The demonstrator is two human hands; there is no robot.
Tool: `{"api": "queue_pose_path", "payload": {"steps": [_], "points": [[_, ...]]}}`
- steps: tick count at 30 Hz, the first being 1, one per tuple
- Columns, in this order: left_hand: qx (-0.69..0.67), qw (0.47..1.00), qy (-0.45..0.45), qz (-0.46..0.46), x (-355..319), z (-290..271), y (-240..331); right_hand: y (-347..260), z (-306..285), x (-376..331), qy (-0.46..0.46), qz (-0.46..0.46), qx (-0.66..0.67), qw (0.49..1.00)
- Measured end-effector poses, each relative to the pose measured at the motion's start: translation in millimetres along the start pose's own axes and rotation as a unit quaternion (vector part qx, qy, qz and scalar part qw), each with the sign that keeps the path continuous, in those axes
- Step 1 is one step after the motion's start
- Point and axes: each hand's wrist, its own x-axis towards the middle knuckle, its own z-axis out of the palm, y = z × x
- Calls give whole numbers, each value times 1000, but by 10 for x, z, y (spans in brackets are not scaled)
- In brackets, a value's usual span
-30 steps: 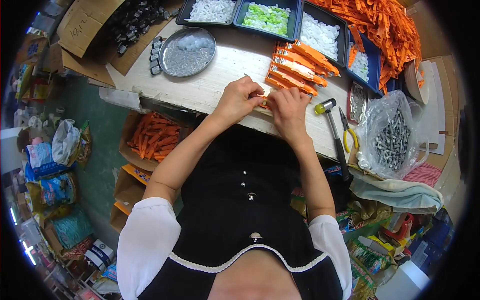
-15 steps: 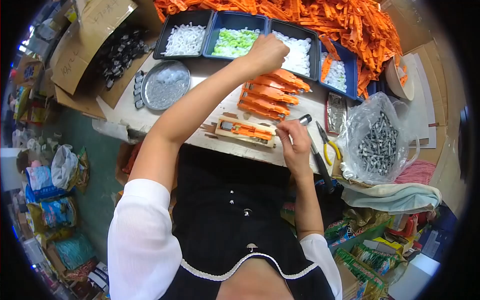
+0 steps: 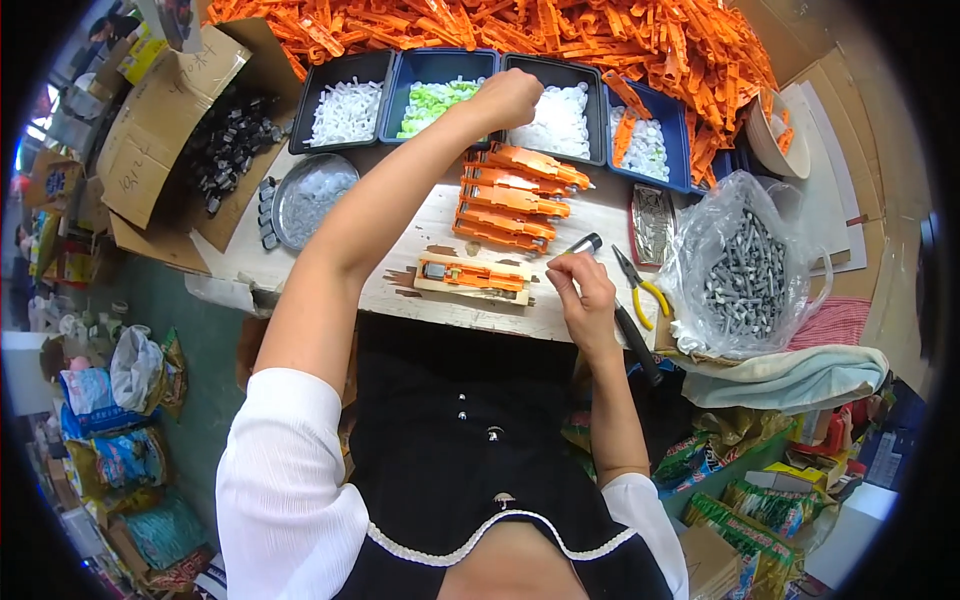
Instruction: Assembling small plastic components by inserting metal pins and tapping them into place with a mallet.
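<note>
My left hand [image 3: 508, 98] reaches over the front of a black bin [image 3: 597, 120] of small white plastic parts, its fingers curled closed; whatever they hold is hidden. My right hand [image 3: 586, 292] is closed in a pinch, thumb against forefinger, just right of a pale wooden fixture [image 3: 425, 285]; anything between the fingertips is too small to make out. An orange plastic housing [image 3: 485, 275] lies in the fixture with a grey block at its left end. Behind it several orange assemblies [image 3: 510, 205] lie stacked in a row. Beneath my right hand rests a dark-handled hammer [image 3: 632, 335].
Yellow-handled pliers [image 3: 645, 292] and a plastic bag [image 3: 745, 275] of grey metal parts lie at the right. Blue bins, one with green-and-white parts [image 3: 432, 103], flank the black bin. Orange pieces [image 3: 480, 25] heap behind. A round metal tin [image 3: 312, 200] stands left.
The whole view has shifted, so the table appears further left. My right hand has drawn slightly away from the fixture. My left hand stays over the bins, its fingers still curled.
</note>
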Motion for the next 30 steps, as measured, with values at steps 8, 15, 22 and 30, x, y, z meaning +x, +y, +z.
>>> {"api": "queue_pose_path", "payload": {"steps": [8, 15, 22, 30], "points": [[-640, 765, 58, -44, -1250, -492, 619, -199, 43, 45, 46, 212, 376, 901], [-756, 644, 100, -62, -2268, -72, 891, -388, 387, 136, 0, 266, 538, 800], [-750, 646, 125, -67, -2478, -53, 893, -492, 510, 113, -37, 292, 552, 780], [-639, 753, 153, -37, -2532, -43, 868, -557, 466, 116, -108, 281, 414, 859]]}}
